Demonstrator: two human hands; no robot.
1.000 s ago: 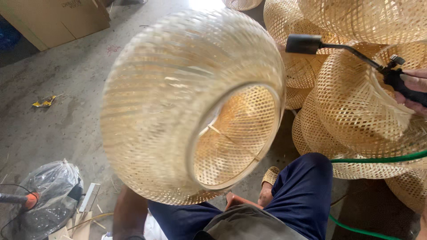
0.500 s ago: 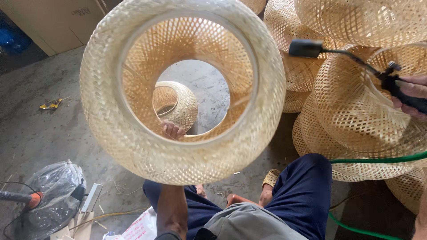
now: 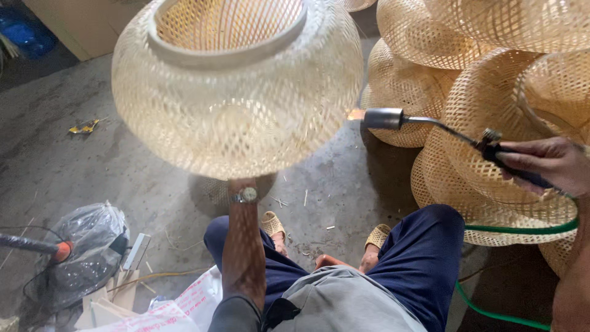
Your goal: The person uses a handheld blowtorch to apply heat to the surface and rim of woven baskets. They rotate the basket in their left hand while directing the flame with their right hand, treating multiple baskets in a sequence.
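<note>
A large round woven bamboo lampshade [image 3: 239, 104] is held up in front of me, its ringed opening tilted up and away. My left forearm, with a wristwatch [image 3: 247, 195], rises into the underside of the shade; my left hand is hidden behind the weave and carries the shade. My right hand [image 3: 550, 165] grips the dark handle of a gas torch [image 3: 430, 123] at the right. The torch's metal nozzle [image 3: 382, 118] points left, and a small flame sits right at the shade's right flank.
Several more woven shades [image 3: 485, 43] are stacked at the right, with a green hose [image 3: 519, 229] running across them. A fan wrapped in plastic [image 3: 86, 252] stands at lower left. My knees and sandalled feet [image 3: 273, 224] rest on the concrete floor. A cardboard box [image 3: 74, 21] is top left.
The shade has turned from its opening facing me to opening upward. The torch has dropped lower and come left, so its flame now meets the shade's side.
</note>
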